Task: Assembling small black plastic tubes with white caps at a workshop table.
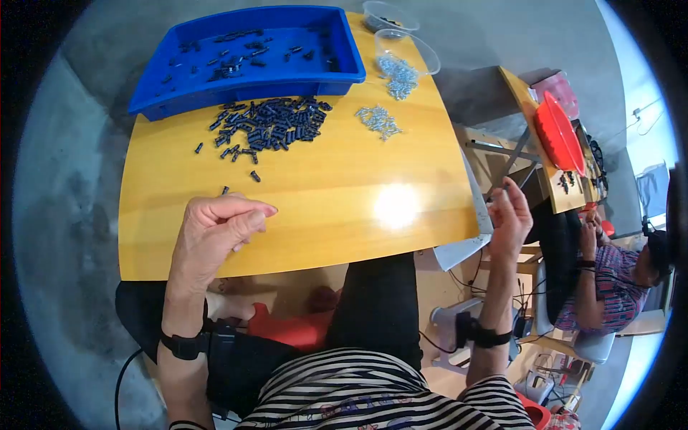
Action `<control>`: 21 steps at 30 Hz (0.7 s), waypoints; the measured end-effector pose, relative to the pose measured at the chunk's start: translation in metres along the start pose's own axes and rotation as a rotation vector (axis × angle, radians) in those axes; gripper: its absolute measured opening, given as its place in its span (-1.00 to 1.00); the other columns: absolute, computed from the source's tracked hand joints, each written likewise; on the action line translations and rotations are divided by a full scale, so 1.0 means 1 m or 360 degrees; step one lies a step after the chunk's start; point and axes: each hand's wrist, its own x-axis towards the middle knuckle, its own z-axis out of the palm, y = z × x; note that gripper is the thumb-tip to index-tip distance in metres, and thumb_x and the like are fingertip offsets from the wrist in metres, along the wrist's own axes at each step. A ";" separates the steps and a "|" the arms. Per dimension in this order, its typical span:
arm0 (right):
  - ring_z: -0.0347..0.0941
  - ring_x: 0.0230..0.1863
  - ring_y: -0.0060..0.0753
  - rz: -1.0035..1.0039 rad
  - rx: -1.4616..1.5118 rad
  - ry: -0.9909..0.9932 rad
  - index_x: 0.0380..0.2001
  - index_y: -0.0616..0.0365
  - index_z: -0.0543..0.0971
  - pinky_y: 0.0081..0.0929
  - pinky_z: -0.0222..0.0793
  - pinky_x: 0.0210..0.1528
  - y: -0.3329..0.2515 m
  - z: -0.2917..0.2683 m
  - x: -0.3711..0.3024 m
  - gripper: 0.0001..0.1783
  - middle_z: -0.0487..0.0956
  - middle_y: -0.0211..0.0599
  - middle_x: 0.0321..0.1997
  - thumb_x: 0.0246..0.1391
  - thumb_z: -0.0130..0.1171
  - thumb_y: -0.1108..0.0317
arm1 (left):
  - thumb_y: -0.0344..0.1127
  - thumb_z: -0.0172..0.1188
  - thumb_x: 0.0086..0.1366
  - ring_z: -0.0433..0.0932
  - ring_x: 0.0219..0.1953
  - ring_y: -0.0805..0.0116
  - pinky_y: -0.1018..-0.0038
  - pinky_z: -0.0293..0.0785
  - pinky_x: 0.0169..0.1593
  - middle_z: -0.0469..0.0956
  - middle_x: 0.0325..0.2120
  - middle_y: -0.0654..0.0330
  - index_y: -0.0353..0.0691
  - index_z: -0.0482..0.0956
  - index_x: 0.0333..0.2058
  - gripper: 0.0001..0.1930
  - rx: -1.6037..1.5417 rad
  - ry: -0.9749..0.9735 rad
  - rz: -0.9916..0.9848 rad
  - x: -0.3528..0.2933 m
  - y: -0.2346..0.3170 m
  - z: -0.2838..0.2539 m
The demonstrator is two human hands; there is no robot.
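Over the front left of the yellow table my left hand [215, 231] is closed, thumb and forefinger pressed together; anything in the pinch is too small or hidden to make out. My right hand [511, 222] hovers just past the table's right edge, its fingers drawn together in a pinch. A dark speck shows at those fingertips, its kind unclear. Close to my left hand lie two loose small black cylindrical parts [255, 175]. Beyond them spreads a heap of the same black parts [279, 125]. A small pile of silver screws [380, 122] lies to the heap's right.
A blue tray [244, 94] with scattered black parts stands at the back. A tipped clear tub [423, 54] spills silver screws, with another clear tub [390, 16] behind it. At right, a person [605, 287] sits by another table with a red basket [555, 136].
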 end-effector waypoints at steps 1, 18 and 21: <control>0.36 -0.51 -0.69 0.0023 -0.0090 0.0002 -0.12 0.24 0.54 -0.71 0.31 -0.48 0.009 -0.017 0.010 -0.70 0.55 -0.40 -0.39 0.03 0.16 0.47 | -0.37 0.21 0.16 0.33 -0.60 0.66 0.70 0.23 -0.53 0.50 -0.60 0.30 -0.33 0.65 -0.34 -0.85 -0.0002 0.0055 -0.0006 0.002 0.001 -0.002; 0.41 -0.35 -0.65 0.0018 -0.0518 -0.0005 -0.02 0.21 0.48 -0.66 0.34 -0.41 0.068 -0.053 0.061 -0.67 0.53 -0.33 -0.14 0.11 0.05 0.46 | -0.50 0.24 0.05 0.47 -0.52 0.48 0.61 0.34 -0.44 0.52 -0.57 0.22 -0.35 0.63 -0.39 -0.89 0.0699 0.0609 0.0580 0.023 -0.017 -0.024; 0.37 -0.42 -0.70 -0.0139 -0.0408 -0.0291 -0.11 0.23 0.53 -0.70 0.29 -0.42 0.004 0.013 0.037 -0.74 0.55 -0.38 -0.25 0.12 0.01 0.51 | -0.51 0.24 0.04 0.50 -0.50 0.44 0.59 0.37 -0.42 0.54 -0.55 0.18 -0.33 0.63 -0.39 -0.89 0.0771 0.0648 0.0671 0.029 -0.019 -0.016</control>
